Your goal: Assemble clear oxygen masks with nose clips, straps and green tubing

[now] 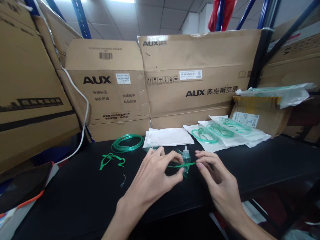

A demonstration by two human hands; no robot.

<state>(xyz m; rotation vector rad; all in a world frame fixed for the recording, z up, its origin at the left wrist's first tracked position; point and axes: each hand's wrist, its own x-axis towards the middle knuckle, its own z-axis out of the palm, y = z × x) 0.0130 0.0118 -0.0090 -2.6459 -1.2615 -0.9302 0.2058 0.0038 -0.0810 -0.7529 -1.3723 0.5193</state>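
Hands (pixel 158 168) at green strap (pixel 190 164) | left grip unclear | clear piece (pixel 186 156) partly hidden

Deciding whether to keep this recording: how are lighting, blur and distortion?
Head view: bright white ceiling light overexposed; head view: flat black tabletop so dark that shadows barely show; head view: brown cardboard boxes at far right soft and stretched; head view: thin, straight green strap near centre distinguishable, fine detail soft.

- Green strap (pixel 190 164): thin, nearly straight and level, one end at the fingertips of the right hand (pixel 221 181).
- Translucent green mask (pixel 187 158): pale spout (pixel 185 149) upward, partly hidden by the left hand (pixel 156 168).
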